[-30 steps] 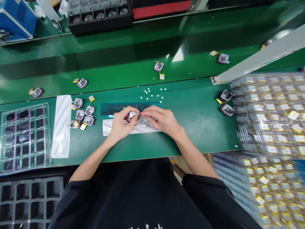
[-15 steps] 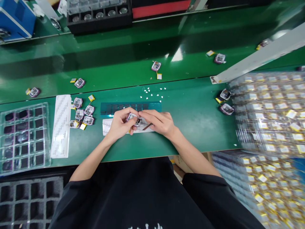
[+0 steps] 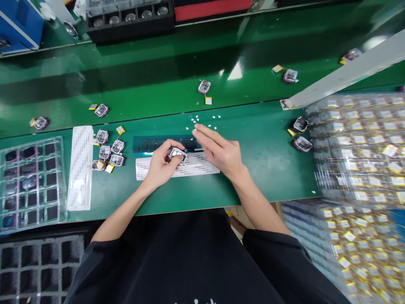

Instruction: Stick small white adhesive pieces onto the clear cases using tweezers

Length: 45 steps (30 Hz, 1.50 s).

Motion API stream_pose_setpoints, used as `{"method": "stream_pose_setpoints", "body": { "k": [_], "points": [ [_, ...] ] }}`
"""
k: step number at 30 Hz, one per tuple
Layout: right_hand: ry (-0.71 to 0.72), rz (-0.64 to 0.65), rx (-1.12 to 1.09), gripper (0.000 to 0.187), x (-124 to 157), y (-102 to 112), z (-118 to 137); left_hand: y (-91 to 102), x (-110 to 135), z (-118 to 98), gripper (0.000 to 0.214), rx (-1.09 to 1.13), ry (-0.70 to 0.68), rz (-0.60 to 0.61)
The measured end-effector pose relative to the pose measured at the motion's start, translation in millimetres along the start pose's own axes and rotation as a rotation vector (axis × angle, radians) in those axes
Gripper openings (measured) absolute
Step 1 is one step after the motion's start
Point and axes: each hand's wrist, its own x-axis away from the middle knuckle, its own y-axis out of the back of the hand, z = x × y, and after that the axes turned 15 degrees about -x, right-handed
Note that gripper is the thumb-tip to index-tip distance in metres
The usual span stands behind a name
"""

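The left hand (image 3: 160, 168) pinches a small square silver-and-purple module (image 3: 177, 154) over the white paper strip (image 3: 207, 167), best held steadily by its edges, while the right hand (image 3: 222, 154) hovers nearby, fingers outstretched, empty.

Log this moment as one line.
left hand: holds small square part | right hand: open, at white flecks | surface: green bench
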Motion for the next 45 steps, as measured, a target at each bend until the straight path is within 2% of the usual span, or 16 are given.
{"method": "stream_pose_setpoints", "body": {
  "k": [3,5,10,16,21,24,27,32,38,45],
  "points": [
    [0.147,0.11,-0.023,0.045,4.3,0.9,0.5,0.0,-1.7,4.9,0.014,-0.02,0.007,-0.01],
    [0.187,0.163,0.007,0.042,6.9,-1.2,1.6,-0.2,-2.4,6.8,0.015,-0.007,0.028,0.008],
    [0.148,0.186,-0.061,0.042,9.3,-5.3,0.0,-2.2,-1.9,5.6,0.017,0.026,0.049,0.03],
    [0.159,0.136,-0.116,0.035,10.1,-7.2,0.8,-3.5,1.1,7.0,0.015,-0.05,0.04,-0.022],
    [0.085,0.208,-0.066,0.034,11.0,-8.1,8.6,-4.9,7.6,7.9,0.009,-0.201,-0.1,-0.015],
    [0.083,0.241,-0.008,0.036,10.6,-5.3,14.9,-8.6,11.7,7.6,0.006,-0.346,-0.168,-0.084],
    [0.044,0.282,-0.036,0.037,10.6,-3.0,20.0,-11.7,12.6,8.5,0.004,-0.37,-0.206,-0.152],
    [0.021,0.199,-0.105,0.04,10.1,-5.0,23.7,-12.0,9.9,11.0,0.008,-0.287,-0.229,-0.193],
    [-0.039,0.101,-0.203,0.03,8.6,-10.6,24.8,-13.1,10.5,10.8,0.009,-0.236,-0.276,-0.185],
    [0.103,0.126,-0.064,0.029,13.4,-3.7,24.3,-12.0,9.3,11.7,0.008,-0.229,-0.26,-0.205]
  ]
}}
